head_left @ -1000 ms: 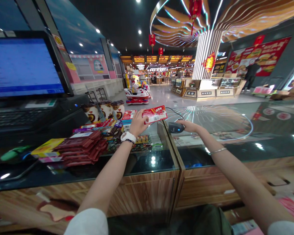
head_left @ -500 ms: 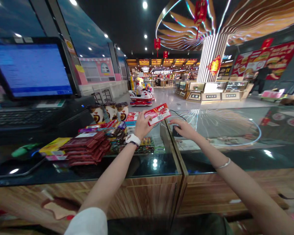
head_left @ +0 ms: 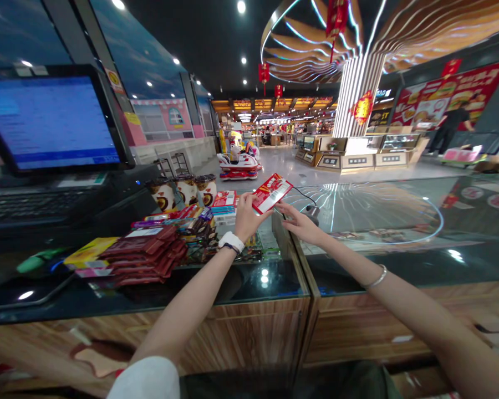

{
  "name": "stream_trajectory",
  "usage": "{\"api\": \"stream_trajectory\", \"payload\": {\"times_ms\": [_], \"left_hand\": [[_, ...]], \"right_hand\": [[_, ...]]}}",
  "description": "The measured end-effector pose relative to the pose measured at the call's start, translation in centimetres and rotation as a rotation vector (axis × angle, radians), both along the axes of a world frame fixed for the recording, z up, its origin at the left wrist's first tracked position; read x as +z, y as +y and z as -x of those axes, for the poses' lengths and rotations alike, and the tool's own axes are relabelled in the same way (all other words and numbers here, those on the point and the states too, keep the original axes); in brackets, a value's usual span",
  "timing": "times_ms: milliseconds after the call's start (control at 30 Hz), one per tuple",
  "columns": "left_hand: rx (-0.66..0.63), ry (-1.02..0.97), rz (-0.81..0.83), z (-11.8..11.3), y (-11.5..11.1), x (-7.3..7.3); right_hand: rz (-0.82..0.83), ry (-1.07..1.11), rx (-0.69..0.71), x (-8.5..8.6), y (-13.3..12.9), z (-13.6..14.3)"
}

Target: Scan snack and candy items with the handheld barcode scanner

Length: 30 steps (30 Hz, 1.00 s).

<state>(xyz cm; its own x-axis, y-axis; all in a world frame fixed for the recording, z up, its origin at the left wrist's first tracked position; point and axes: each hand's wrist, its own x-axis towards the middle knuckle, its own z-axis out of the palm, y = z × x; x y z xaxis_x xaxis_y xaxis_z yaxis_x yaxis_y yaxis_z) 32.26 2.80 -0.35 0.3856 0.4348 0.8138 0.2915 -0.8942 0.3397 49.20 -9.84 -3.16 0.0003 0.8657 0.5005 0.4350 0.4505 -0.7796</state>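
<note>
My left hand point(head_left: 248, 217), with a white watch at the wrist, is closed on the left end of a flat red-and-white packet point(head_left: 273, 193). The packet is tilted above the glass counter, its printed face with a white label toward me. My right hand point(head_left: 300, 224) is close to the packet's lower right corner. Its fingers are stretched out and apart; whether a fingertip touches the packet I cannot tell. Just behind that hand lies a small dark device point(head_left: 311, 213) with a black cable.
Left of my hands are a stack of dark red packets point(head_left: 145, 254), a yellow box point(head_left: 92, 250), red-and-blue packets point(head_left: 223, 199) and several patterned cups point(head_left: 187, 189). A monitor point(head_left: 54, 119) and keyboard point(head_left: 37, 200) stand farther left. A person point(head_left: 449, 128) stands far right.
The packet has turned steeper, its right end rising. My right hand has moved left toward the packet, uncovering the dark device behind it.
</note>
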Motion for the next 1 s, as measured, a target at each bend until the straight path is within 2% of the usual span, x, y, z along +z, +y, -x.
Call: {"api": "stream_trajectory", "payload": {"times_ms": [267, 433, 600, 800, 1000], "left_hand": [[-0.067, 0.004, 0.07, 0.0, -1.0, 0.2], [-0.098, 0.02, 0.121, -0.2, -2.1, 0.1], [-0.09, -0.034, 0.135, 0.4, -3.1, 0.1], [-0.048, -0.111, 0.092, 3.3, -2.7, 0.5], [0.08, -0.148, 0.133, 6.0, -0.2, 1.4]], "right_hand": [[-0.036, 0.087, -0.003, -1.0, 0.6, 0.4], [-0.084, 0.104, -0.105, -1.9, 1.3, 0.7], [-0.107, 0.15, -0.181, -2.4, 2.2, 2.6], [-0.164, 0.141, -0.3, -1.0, 4.2, 6.1], [-0.271, 0.103, -0.365, 0.7, 7.8, 10.1]]}}
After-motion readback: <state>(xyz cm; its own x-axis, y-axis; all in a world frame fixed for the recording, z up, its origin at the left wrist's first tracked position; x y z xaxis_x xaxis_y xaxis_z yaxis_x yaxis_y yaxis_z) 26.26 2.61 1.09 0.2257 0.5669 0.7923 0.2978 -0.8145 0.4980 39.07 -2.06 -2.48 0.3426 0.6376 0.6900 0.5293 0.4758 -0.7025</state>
